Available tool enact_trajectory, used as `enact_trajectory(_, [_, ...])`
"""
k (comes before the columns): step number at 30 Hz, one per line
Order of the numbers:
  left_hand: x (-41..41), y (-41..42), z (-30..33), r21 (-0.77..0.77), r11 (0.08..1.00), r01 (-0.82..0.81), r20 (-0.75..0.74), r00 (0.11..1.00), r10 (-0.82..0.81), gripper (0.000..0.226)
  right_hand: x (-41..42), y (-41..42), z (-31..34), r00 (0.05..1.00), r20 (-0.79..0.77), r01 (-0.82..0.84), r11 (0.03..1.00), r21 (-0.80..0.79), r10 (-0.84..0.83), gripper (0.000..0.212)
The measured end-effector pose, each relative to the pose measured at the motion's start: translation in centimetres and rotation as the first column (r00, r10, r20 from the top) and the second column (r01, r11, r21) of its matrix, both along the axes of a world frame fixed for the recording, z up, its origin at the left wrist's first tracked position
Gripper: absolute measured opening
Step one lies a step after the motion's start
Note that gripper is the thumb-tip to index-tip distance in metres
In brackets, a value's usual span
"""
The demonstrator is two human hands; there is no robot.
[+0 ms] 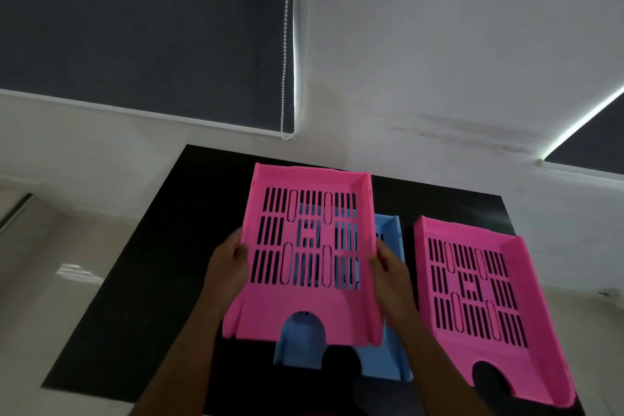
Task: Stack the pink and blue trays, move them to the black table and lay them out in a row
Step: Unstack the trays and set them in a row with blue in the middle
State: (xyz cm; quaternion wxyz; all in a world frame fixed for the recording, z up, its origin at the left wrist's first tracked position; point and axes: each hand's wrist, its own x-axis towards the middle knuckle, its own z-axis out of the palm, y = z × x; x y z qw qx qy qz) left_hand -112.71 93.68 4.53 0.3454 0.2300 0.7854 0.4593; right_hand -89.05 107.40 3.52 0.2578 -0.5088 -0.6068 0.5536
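Note:
A pink slotted tray (305, 306) is held in the air over the black table (145, 297), tilted slightly. My left hand (229, 263) grips its left wall and my right hand (388, 268) grips its right wall. Beneath it a blue tray (388, 355) lies on the table, mostly hidden by the held tray; its blue shows through the slots and the front notch. A second pink tray (486, 351) lies flat on the table to the right of the blue one, with a small gap between them.
The table stands against a white wall (439, 61). Dark roller blinds (135, 27) hang at the upper left and far right, with a bead chain (285, 44) beside the left one. Pale floor (50, 280) lies left of the table. The table's left part is bare.

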Motion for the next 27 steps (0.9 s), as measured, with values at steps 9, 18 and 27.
enact_trajectory(9, [-9.3, -6.4, -0.6, -0.082, 0.993, -0.086, -0.079, 0.994, 0.080, 0.035, -9.9, -5.1, -0.5, 0.980, -0.048, -0.198, 0.978, -0.067, 0.195, 0.028])
enact_trajectory(18, [-13.2, -10.7, -2.4, -0.055, 0.991, -0.123, -0.062, 0.991, 0.120, 0.038, -15.5, -8.3, -2.9, 0.979, -0.023, -0.204, 0.963, -0.174, 0.203, 0.032])
enact_trajectory(27, [-14.9, -12.1, -7.1, -0.127, 0.988, -0.085, -0.057, 0.995, 0.078, 0.030, -16.8, -9.0, -4.4, 0.977, 0.056, -0.187, 0.957, -0.223, 0.204, 0.038])
